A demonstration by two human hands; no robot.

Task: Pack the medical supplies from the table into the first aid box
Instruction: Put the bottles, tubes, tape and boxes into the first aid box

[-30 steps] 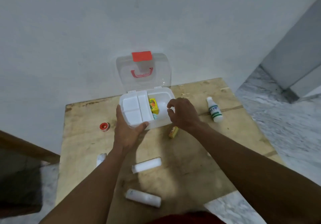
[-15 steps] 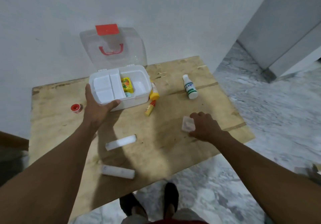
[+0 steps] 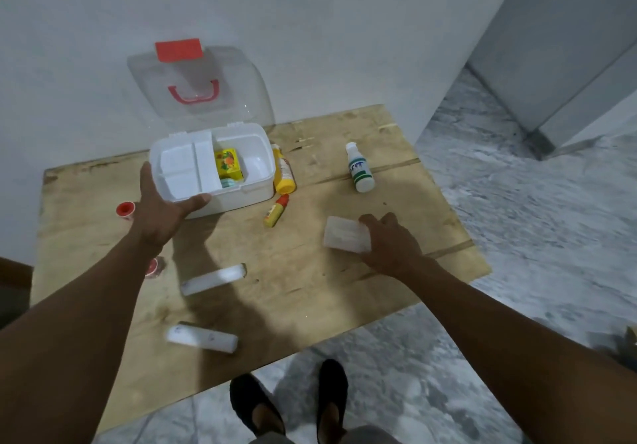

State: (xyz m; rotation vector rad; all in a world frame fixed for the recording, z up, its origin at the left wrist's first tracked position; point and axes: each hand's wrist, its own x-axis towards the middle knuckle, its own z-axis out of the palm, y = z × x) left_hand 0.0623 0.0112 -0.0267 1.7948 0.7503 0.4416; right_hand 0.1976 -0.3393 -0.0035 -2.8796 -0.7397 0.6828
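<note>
A plain white painted wall [image 3: 344, 30] fills the upper part of the view. At the upper right a pale grey flat panel [image 3: 568, 47] stands on the grey-and-white marbled stone floor [image 3: 534, 237]. A pair of black slip-on shoes [image 3: 253, 399] stands on that floor at the bottom. A dark brown wooden edge [image 3: 13, 273] shows at the far left, mostly cut off.

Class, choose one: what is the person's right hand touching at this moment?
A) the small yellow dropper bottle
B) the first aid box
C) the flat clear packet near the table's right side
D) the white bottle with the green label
C: the right hand grips the clear packet, while the white bottle and yellow dropper bottle lie untouched and the left hand grips the first aid box.
</note>
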